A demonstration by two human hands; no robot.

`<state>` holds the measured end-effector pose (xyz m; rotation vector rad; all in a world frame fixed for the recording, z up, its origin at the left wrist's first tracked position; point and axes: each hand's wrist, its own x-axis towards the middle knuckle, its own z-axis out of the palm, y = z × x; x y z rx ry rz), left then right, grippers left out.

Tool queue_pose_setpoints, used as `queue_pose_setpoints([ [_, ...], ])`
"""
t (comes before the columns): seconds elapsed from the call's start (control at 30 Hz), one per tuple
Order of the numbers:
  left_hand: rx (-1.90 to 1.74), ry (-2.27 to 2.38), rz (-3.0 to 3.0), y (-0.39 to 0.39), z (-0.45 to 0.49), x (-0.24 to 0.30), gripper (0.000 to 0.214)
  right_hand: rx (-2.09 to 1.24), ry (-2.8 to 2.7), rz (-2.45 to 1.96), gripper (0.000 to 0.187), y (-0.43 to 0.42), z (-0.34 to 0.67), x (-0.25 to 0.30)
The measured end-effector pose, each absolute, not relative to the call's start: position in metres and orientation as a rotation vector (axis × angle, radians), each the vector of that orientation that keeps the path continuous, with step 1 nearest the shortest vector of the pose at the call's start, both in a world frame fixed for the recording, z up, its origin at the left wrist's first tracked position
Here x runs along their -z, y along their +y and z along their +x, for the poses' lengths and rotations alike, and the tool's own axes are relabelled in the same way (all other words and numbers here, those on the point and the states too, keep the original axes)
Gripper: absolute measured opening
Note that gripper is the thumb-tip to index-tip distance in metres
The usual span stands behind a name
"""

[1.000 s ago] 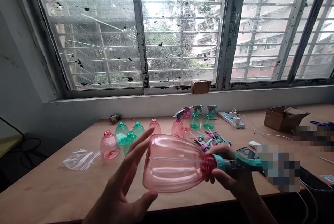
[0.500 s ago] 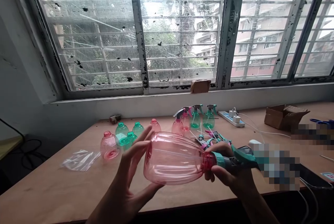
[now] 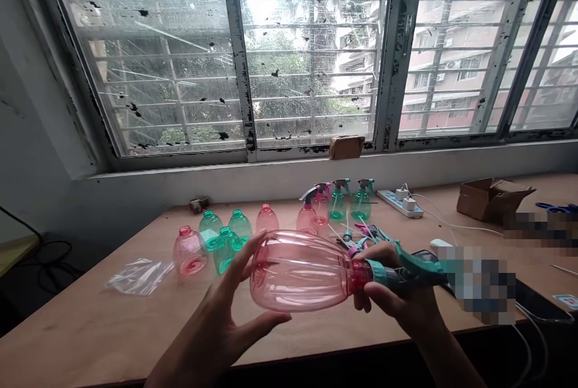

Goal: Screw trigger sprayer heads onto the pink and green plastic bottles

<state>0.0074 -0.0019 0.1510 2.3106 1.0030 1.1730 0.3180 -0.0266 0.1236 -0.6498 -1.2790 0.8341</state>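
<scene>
I hold a clear pink spray bottle [image 3: 300, 269] lying on its side above the wooden table [image 3: 90, 328]. My left hand [image 3: 221, 328] cups its base, with thumb and fingers curled round the bottom end. My right hand [image 3: 397, 297] is closed round the bottle's neck and the teal trigger head [image 3: 406, 270] fitted there. The head's nozzle end is hidden by a blurred patch.
Capless pink and green bottles [image 3: 217, 237] stand at mid-table. Finished spray bottles [image 3: 338, 204] stand farther back, with loose trigger heads [image 3: 361, 236] in front. A crumpled plastic bag [image 3: 138, 276] lies left. A power strip [image 3: 400, 202], a cardboard box [image 3: 492, 198] and cables sit right.
The bottle has tilted so its base shows less, and it sits a little lower. My left hand has gone from spread fingers to a closer hold on the base.
</scene>
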Motion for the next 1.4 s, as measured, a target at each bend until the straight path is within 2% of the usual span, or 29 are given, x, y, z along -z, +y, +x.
queue_pose_setpoints([
  [0.33,-1.293,0.975,2.399,-0.003,0.007,-0.158,0.097,-0.838,-1.323,-0.606,0.035,-0.022,0.318,-0.115],
  [0.53,-1.297,0.907,2.218,-0.006,0.013,-0.157,0.096,-0.806,-1.356,-0.592,0.034,-0.026,0.318,-0.122],
  [0.7,-1.303,0.922,2.262,-0.008,0.016,-0.162,0.085,-0.827,-1.338,-0.586,0.033,-0.027,0.318,-0.126],
  [1.0,-1.245,0.917,2.201,-0.009,0.017,-0.150,0.100,-0.833,-1.368,-0.573,0.034,-0.023,0.320,-0.124],
  [1.13,-1.342,0.931,2.144,-0.011,0.027,-0.157,0.091,-0.854,-1.362,-0.570,0.033,-0.023,0.320,-0.124],
  [1.3,-1.390,0.938,2.419,-0.011,0.030,-0.157,0.086,-0.887,-1.343,-0.583,0.035,-0.022,0.316,-0.125],
  [1.4,-1.355,0.921,2.395,-0.010,0.025,-0.153,0.105,-0.873,-1.339,-0.566,0.036,-0.022,0.314,-0.124],
])
